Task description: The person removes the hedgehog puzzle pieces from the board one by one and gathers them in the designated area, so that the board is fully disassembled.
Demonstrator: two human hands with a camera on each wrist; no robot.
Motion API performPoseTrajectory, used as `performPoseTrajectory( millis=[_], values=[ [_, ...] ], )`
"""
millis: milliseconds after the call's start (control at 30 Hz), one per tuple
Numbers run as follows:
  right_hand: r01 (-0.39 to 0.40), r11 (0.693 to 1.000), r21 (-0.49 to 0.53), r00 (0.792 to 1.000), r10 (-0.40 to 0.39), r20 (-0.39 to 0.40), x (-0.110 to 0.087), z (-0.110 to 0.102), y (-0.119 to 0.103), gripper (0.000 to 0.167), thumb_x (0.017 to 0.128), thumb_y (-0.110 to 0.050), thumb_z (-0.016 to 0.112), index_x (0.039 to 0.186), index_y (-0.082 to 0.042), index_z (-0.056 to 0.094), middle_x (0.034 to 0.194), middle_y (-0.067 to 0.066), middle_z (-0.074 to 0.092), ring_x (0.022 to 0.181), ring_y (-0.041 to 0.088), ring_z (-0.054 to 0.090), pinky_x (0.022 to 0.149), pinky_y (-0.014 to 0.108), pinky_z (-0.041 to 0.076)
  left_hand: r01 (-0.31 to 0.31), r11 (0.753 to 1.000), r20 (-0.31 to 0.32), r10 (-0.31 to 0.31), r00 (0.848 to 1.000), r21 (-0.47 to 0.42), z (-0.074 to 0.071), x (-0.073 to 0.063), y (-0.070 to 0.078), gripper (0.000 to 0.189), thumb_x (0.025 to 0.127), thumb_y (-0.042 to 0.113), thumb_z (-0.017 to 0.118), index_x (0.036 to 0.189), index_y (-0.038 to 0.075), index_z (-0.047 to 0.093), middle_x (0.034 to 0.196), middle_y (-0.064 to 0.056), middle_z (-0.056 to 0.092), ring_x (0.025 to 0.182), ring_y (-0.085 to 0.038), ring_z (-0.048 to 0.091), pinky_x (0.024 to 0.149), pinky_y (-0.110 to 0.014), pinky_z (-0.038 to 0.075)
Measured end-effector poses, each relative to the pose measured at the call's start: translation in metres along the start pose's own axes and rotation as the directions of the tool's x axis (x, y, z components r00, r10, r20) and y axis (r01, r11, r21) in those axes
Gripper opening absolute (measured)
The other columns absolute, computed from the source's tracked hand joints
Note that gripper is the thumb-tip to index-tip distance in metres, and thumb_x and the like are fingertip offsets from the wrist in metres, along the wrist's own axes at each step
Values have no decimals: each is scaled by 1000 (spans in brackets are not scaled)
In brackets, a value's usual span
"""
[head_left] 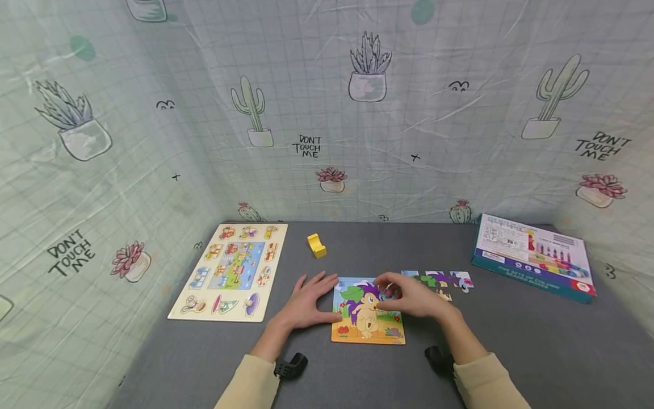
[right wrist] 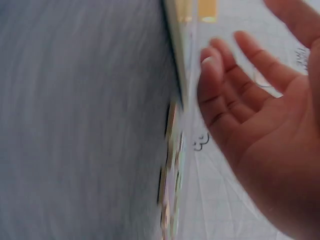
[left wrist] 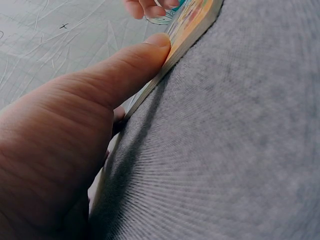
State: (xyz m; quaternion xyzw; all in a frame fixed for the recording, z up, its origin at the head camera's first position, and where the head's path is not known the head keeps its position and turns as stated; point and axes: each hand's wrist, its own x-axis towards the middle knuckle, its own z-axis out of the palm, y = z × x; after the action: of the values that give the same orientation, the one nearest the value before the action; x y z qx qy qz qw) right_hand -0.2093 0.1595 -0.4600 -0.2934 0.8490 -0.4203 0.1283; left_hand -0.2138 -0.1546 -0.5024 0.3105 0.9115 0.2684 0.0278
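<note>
A jigsaw puzzle [head_left: 365, 326] of a purple-spined hedgehog lies flat on the grey table in front of me. At its left edge rests my left hand [head_left: 308, 304], fingers extended; in the left wrist view the thumb [left wrist: 135, 62] touches the board's rim. My right hand [head_left: 416, 296] hovers over the puzzle's upper right part with bent fingers. The right wrist view shows nothing between those fingers [right wrist: 212, 75], apart from the board. Several loose jigsaw pieces [head_left: 439, 278] lie just beyond the right hand, partly hidden by it.
To the left lies a pale peg puzzle board [head_left: 219, 309] with vehicle pictures. A small yellow block [head_left: 317, 246] sits behind the hedgehog puzzle. A teal-sided toy box [head_left: 533, 258] stands at the back right. Printed curtains [head_left: 332, 113] enclose the table [head_left: 357, 375].
</note>
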Motion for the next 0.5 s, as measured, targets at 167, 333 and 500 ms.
performPoseTrajectory(
  millis=[167, 333, 500],
  values=[
    [-27, 999, -27, 1000, 27, 15, 1, 5, 2, 45, 90, -23, 78, 124, 1, 62, 110, 8, 62, 96, 27, 56, 83, 35, 52, 5, 1000, 8, -5, 1000, 6, 0, 0, 0, 86, 86, 57, 73, 155, 15, 43, 160, 1, 38, 151, -27, 22, 117, -60, 2],
    [-60, 992, -115, 998, 61, 10, 0, 8, 2, 45, 86, -24, 82, 121, -1, 65, 110, 5, 60, 98, 24, 55, 88, 40, 51, 4, 1000, 9, -4, 1000, 1, -1, 0, 1, 86, 86, 56, 73, 155, 15, 43, 160, 0, 38, 151, -27, 22, 117, -61, 2],
    [-92, 977, -193, 996, 95, 3, 1, 12, -1, 44, 83, -25, 85, 117, -3, 68, 111, 3, 57, 100, 22, 55, 95, 47, 48, 4, 1000, 11, -4, 1000, 1, -1, 0, 1, 86, 86, 57, 73, 155, 15, 43, 160, 0, 38, 151, -27, 22, 117, -61, 2]
  ],
)
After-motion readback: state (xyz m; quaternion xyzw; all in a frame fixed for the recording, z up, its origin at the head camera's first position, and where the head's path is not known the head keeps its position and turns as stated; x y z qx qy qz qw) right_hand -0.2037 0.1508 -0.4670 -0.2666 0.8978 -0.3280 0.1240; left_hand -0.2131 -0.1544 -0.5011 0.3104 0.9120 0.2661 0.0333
